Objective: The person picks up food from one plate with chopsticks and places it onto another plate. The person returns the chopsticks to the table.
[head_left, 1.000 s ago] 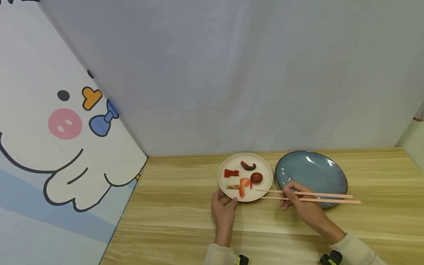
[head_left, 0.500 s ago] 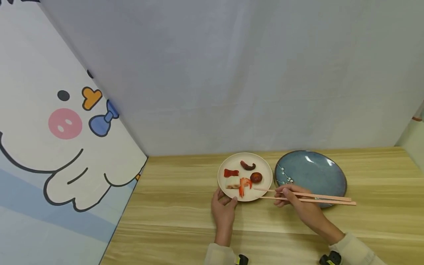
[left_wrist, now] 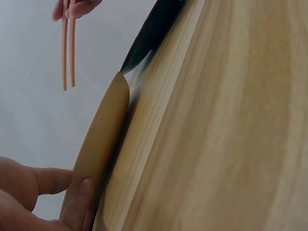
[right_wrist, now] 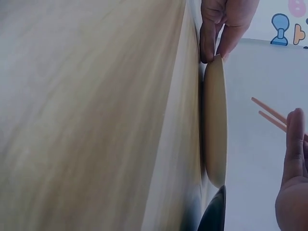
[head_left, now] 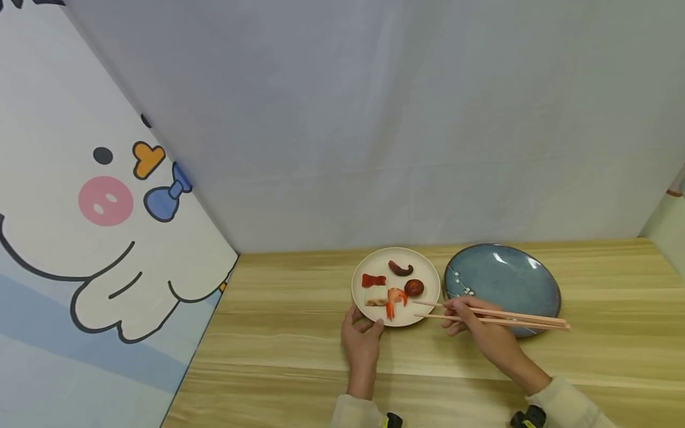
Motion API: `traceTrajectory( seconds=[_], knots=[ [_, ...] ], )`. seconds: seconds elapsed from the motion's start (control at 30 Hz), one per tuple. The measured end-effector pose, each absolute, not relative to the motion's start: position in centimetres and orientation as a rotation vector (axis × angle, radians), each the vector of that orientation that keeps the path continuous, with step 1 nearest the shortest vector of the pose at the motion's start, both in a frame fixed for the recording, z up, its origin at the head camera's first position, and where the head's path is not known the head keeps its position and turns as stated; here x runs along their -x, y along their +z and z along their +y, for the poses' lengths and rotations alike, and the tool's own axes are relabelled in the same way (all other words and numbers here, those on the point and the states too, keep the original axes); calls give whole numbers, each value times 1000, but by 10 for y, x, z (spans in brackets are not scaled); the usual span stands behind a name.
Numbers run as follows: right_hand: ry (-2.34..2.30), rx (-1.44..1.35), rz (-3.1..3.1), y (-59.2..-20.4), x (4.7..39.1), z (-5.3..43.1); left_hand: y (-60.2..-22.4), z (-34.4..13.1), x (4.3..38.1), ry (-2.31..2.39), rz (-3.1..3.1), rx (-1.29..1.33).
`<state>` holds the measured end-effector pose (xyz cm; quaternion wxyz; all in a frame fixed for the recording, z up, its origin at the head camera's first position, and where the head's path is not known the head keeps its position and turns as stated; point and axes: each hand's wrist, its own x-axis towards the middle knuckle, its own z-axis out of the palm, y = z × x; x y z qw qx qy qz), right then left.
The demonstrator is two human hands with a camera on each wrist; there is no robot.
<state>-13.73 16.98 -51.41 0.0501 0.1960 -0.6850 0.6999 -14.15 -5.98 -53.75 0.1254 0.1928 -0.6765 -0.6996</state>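
My left hand [head_left: 363, 342] grips the near left rim of a round cream plate [head_left: 377, 261], thumb and fingers on either side of the edge in the right wrist view. My right hand [head_left: 484, 336] holds a pair of pink chopsticks [head_left: 530, 317], their tips apart above the plate's near right part, with nothing between them. On the plate lie a shrimp piece [head_left: 395, 302], a white block-like piece [head_left: 376, 296], a red bow-shaped piece [head_left: 373, 280], a round brownish-red piece [head_left: 414, 288] and a dark curled tentacle-like piece [head_left: 400, 268].
A larger blue plate [head_left: 505, 273] with white blossom decoration stands right of the cream plate, partly behind my right hand. Both are on a wood-grain table [head_left: 289, 333]. A grey cloth wall [head_left: 374, 131] rises behind, and a cartoon-printed panel [head_left: 59, 255] stands at the left.
My right hand and the chopsticks have shifted slightly left, bringing the tips a little further over the cream plate. The left hand and the food pieces stay in place.
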Motion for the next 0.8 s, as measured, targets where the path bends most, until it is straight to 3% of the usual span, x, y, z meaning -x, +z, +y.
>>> traceTrajectory(
  seconds=[0.8],
  knots=[
    [2073, -601, -2154, -518, 145, 155, -534, -56, 142, -2009, -1924, -703]
  ],
)
